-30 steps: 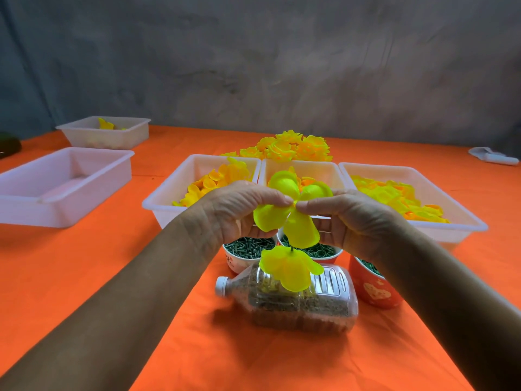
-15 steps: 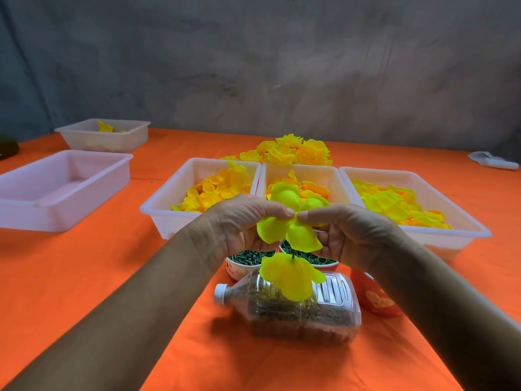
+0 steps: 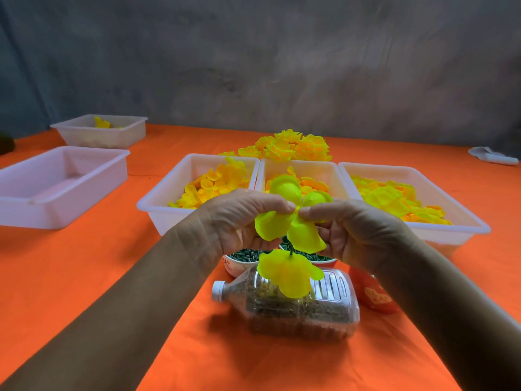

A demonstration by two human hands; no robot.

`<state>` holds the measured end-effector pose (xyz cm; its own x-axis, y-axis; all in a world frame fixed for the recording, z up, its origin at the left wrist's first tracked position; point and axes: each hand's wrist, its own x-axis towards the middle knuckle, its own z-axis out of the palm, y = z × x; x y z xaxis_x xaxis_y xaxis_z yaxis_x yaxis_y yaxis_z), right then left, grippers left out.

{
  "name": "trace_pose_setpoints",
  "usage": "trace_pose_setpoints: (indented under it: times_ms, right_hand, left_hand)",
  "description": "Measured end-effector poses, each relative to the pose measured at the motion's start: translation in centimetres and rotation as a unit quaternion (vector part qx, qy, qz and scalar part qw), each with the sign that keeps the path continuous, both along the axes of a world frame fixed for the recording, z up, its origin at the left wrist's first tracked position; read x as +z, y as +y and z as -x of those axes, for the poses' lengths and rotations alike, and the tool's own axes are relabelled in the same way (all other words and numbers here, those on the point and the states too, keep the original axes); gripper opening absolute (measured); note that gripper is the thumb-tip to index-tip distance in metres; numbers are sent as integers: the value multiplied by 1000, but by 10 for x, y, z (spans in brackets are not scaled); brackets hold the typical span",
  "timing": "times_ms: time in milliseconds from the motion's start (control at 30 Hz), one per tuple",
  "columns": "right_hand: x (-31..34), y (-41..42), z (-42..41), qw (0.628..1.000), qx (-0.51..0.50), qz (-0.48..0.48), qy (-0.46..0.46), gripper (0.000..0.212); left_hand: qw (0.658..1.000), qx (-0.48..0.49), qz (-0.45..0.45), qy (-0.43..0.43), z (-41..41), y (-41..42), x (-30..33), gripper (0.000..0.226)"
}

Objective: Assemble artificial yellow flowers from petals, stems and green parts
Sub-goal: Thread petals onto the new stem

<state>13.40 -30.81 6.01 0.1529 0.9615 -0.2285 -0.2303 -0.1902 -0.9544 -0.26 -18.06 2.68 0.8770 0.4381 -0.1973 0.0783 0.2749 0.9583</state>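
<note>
- Since a second ago my hands have stayed pinched at the centre of the thin yellow-green fabric petal layer [image 3: 284,224]; only the view has shifted a little.
- My left hand [image 3: 239,218] and right hand [image 3: 358,230] each nip its middle, thumb to forefinger, directly above the clear plastic bottle [image 3: 298,303] lying on the orange bench [image 3: 112,277].
- Below it, a second yellow layer [image 3: 287,273] already sits on a dark green stem [image 3: 290,253].
- I judge the petals weightless, floppy and easily creased, so I'd hold at the centre hole, never the lobes.
- White trays of loose petals [image 3: 217,184] sit just behind the bottle.
</note>
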Motion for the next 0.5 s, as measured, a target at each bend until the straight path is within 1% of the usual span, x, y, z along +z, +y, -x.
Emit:
trace_pose_setpoints:
  times_ms: [67, 133, 267, 400, 500]
  right_hand:
    - [-3, -3, 1, 1000, 1, -1, 2, 46]
    - [-6, -4, 1, 1000, -4, 10, 6, 47]
    - [-10, -3, 2, 999, -23, 25, 19, 32]
    - [-9, -2, 4, 999, -33, 29, 21, 34]
    - [-8, -2, 5, 999, -35, 27, 19, 30]
  left_hand:
    - [1000, 12, -18, 9, 0, -3, -1, 24]
    - [999, 27, -16, 7, 2, -8, -3, 19]
    - [999, 38, -12, 10, 5, -20, 4, 9]
    - [994, 101, -16, 32, 3, -35, 14, 28]
    - [994, 108, -8, 33, 3, -39, 16, 32]
